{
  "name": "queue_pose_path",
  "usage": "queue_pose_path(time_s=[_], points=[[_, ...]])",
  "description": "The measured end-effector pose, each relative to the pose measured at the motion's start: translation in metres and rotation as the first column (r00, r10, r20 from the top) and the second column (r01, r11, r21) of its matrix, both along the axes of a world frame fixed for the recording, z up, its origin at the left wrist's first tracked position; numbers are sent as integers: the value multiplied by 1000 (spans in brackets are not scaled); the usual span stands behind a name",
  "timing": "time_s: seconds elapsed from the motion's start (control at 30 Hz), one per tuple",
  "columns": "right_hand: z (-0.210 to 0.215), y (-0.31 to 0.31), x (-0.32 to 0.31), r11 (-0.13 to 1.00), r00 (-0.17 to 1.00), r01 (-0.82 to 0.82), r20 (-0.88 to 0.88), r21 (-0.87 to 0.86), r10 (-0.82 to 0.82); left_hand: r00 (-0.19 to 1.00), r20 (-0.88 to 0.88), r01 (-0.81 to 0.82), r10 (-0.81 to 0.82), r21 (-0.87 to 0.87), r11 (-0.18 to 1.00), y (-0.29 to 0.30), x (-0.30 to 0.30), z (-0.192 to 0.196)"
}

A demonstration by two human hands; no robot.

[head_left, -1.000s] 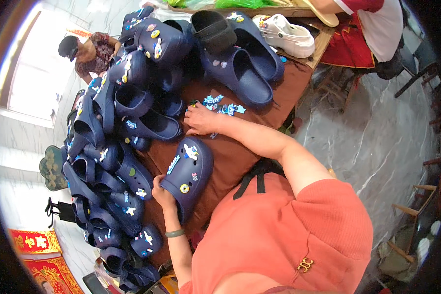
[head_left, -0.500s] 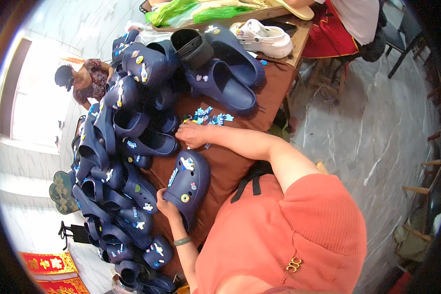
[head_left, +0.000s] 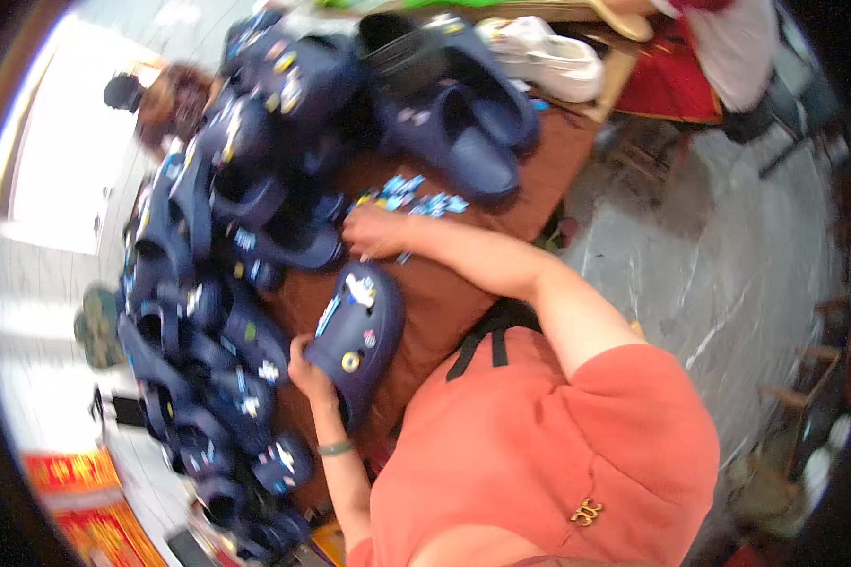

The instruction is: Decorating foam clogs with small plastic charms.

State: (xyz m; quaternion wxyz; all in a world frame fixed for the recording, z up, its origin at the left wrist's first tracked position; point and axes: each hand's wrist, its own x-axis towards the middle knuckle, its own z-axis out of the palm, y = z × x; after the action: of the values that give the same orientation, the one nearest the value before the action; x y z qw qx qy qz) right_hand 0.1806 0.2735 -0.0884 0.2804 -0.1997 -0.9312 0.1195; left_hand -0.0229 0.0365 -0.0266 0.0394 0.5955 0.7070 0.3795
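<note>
A navy foam clog [head_left: 357, 331] stands upright in front of me, with a white figure charm, a blue strip, a pink charm and a yellow round one on it. My left hand [head_left: 310, 370] is closed around its lower left edge, a bracelet on that wrist. Just beyond the clog, my right hand [head_left: 376, 233] rests low at the brown table cover [head_left: 501, 265], its fingers bent together; whether they pinch anything is hidden. Beside it lies a small heap of blue and yellow shoe charms [head_left: 411, 197].
Decorated navy clogs [head_left: 246, 397] pile along the left of the table. Large navy slides [head_left: 459, 151], a black foam shoe [head_left: 397, 52] and white clogs [head_left: 558, 61] sit at the far end. Someone in a cap [head_left: 175, 99] is at far left, another person [head_left: 719, 47] at upper right.
The whole view has shifted and blurred, with the pile and far shoes sliding up in it. Both hands keep their places, left on the clog and right by the charms.
</note>
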Motion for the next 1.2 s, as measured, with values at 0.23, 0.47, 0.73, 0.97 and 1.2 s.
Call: queue_pose_path(time_s=[0.23,0.47,0.73,0.97,1.2], points=[[12,-5,22,982,991,114,-88,153,-101,1000,-15,14,-15,-58,998,8,-12,-11],[18,-5,16,993,997,71,-15,92,-70,1000,-13,-21,20,-64,998,4,-5,1],[14,-8,16,996,993,53,-106,75,-45,999,-37,26,-28,-57,998,6,-8,-1],[2,-7,-1,994,994,105,-17,39,-104,999,50,15,-12,-62,998,2,-9,-8],[8,-12,0,987,985,158,65,3,-158,978,204,58,-47,-46,997,4,-8,-10]])
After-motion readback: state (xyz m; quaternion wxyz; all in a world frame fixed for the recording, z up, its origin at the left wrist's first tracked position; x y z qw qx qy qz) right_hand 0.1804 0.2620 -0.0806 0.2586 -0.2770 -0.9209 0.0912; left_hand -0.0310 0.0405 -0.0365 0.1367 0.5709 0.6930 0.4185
